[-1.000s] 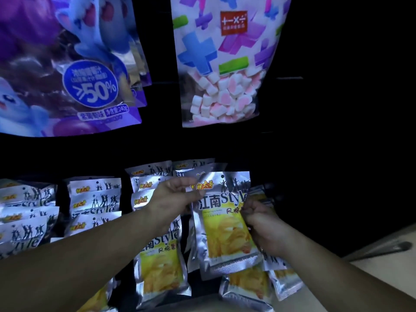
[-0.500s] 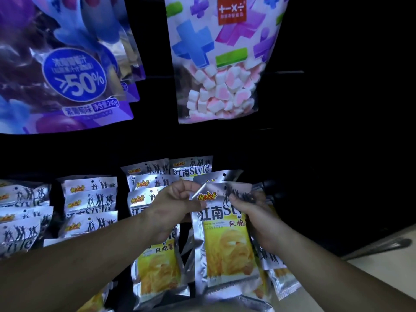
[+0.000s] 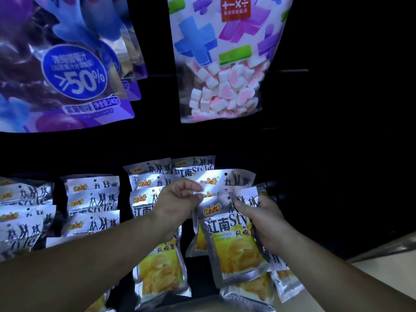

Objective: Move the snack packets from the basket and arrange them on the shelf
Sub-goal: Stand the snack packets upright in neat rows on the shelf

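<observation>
packet (image 3: 234,244): light, slippery foil, fragile chips; grip top seam
left hand (image 3: 177,203): pinching packet's top-left corner
right hand (image 3: 265,221): pinching right edge

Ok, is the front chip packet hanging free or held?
Held: the left hand pinches the top left corner of the chip packet, the right hand grips its top right. Whether it's hooked, cannot tell.

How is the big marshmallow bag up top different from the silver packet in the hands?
The marshmallow bag is white with coloured maths signs; the silver packet shows yellow crisps. The marshmallow bag is up above, untouched; the silver packet is lower, held by the left hand and right hand. Both are snack packs.
</observation>
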The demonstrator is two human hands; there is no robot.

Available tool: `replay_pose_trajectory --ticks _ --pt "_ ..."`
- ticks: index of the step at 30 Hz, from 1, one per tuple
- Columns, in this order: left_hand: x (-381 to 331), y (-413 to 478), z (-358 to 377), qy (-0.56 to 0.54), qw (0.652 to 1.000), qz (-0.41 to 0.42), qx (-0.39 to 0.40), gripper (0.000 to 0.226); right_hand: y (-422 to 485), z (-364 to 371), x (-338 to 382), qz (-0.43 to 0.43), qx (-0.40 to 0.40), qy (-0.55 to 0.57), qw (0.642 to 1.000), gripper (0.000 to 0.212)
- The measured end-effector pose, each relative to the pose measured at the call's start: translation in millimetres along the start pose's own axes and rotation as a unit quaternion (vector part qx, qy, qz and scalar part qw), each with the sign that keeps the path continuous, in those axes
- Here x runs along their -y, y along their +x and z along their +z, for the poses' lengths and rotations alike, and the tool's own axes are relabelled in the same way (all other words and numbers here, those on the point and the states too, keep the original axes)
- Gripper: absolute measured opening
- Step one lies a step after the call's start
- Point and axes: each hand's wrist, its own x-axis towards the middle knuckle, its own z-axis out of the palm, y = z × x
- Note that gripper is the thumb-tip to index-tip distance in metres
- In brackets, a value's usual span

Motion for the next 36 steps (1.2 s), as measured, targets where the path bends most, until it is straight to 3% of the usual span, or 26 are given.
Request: replay_pose_trajectory --ticks 8,13,19,22,26,31,36 --pt "2.3 2.6 10.9 -0.058 0.997 -0.044 0.006 0.018 18.2 -2.2 3.1 -0.020 -0.019 -0.028 0.999 0.023" --pt "3.4 14.6 14.9 0.026 0.999 -0.022 -0.021 0.017 33.5 -1.7 3.0 -0.062 -0.062 -0.101 0.991 0.031" --pt "4.4 24.2 23.9 0.069 0.997 0.029 0.006 0.025 41.9 4.9 8.4 -0.109 -0.150 -0.093 0.978 0.050" --pt "12.2 26.0 25.8 0.088 0.995 0.048 -0.012 0.025 38.8 2.5 10.0 -0.114 -0.138 -0.105 0.978 0.048" --pt "15.8 25.2 24.1 0.060 0.997 0.029 -0.045 0.018 29.1 1.4 19.1 -0.129 -0.100 -0.116 0.980 0.019" --pt "9.4 21.8 23.1 -0.019 0.997 -0.002 -0.070 0.014 24.6 -3.5 19.9 -0.132 -0.034 -0.168 0.976 0.027" --pt "8.7 22.6 29.5 -0.008 0.998 -0.002 -0.056 0.013 27.8 -7.6 12.3 -0.141 -0.007 -0.204 0.969 0.033"
